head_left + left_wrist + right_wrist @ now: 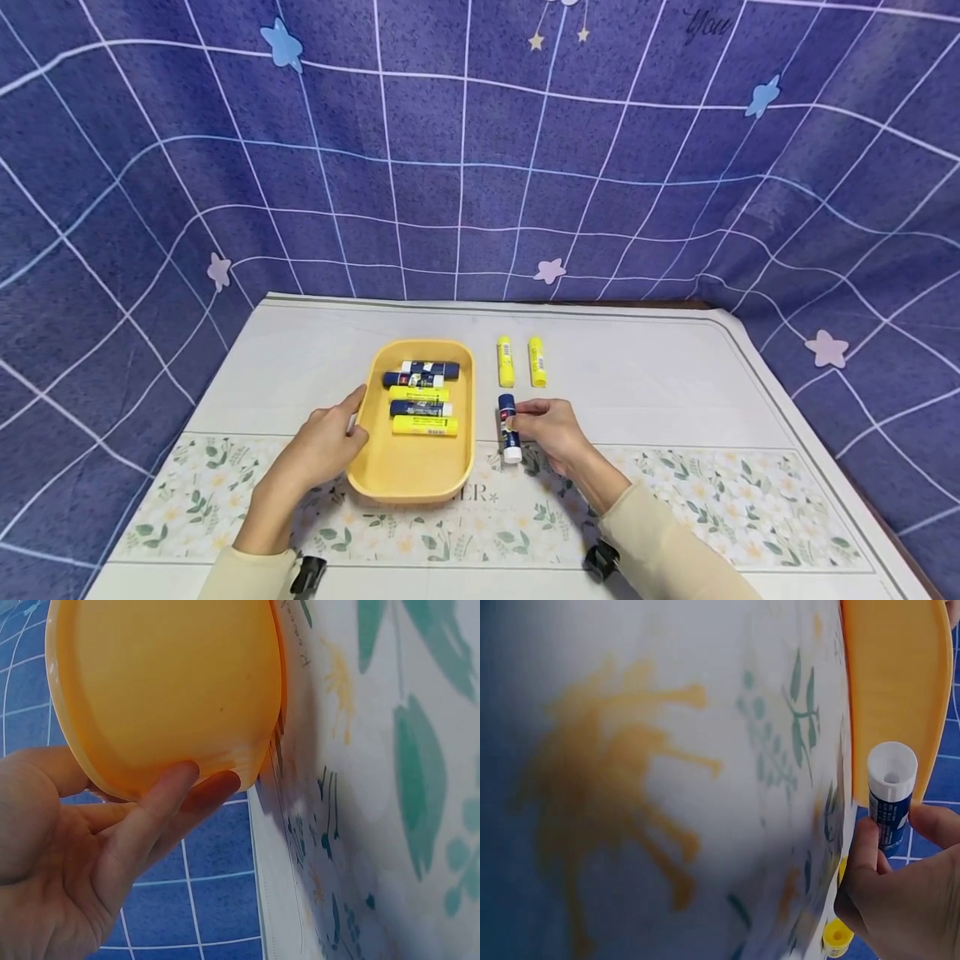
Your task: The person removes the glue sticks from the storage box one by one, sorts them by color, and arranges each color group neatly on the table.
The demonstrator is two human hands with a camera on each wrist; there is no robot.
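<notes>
My left hand [327,440] grips the left rim of a yellow tray [408,475], thumb over the edge; the left wrist view has its fingers [154,817] against the tray's outer wall. Between thumb and fingers, my right hand [553,429] pinches a dark blue glue stick [509,429] with a white end, just right of the tray. The right wrist view shows that glue stick's white end [892,769] toward the camera. Inside the tray, yellow glue sticks [424,426] and blue glue sticks [420,408] lie crosswise in a column.
Two yellow glue sticks, one on the left [506,362] and one on the right [537,362], lie side by side beyond my right hand. A white tablecloth [637,358] with a floral band covers the table. Behind it hangs a blue grid-patterned curtain [420,192].
</notes>
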